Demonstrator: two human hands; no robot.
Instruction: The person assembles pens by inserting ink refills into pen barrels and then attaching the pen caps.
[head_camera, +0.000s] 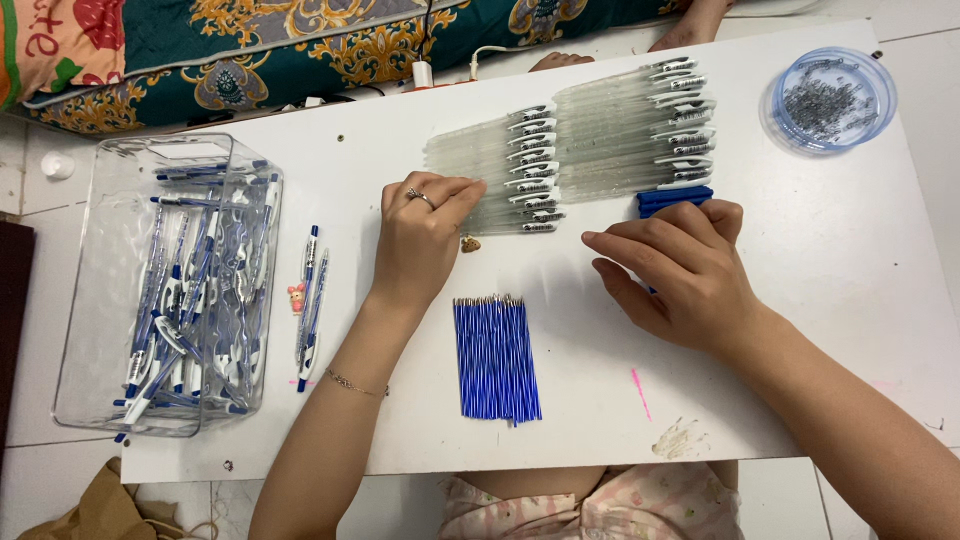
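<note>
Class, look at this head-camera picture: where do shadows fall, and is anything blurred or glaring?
Head view: soft shadow lies on the white table under the left hand and right hand; the clear bin shows pale glare on its walls; the blue refills look sharp, and nothing is noticeably blurred.

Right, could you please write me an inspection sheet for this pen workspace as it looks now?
Surface: white table, with a pink mark and a dried smear near the front edge.
Job's things: rows of clear pen barrels; bundle of blue refills; blue parts beside the right hand; round tub of springs.
Clutter: clear bin of finished pens; two loose pens; small charm.
Grippers: left hand rests on the barrels; right hand touches the blue parts, holding nothing that shows.
Cables: white cable and plug at the far edge.
Surroundings: patterned cushion, tiled floor.
</note>
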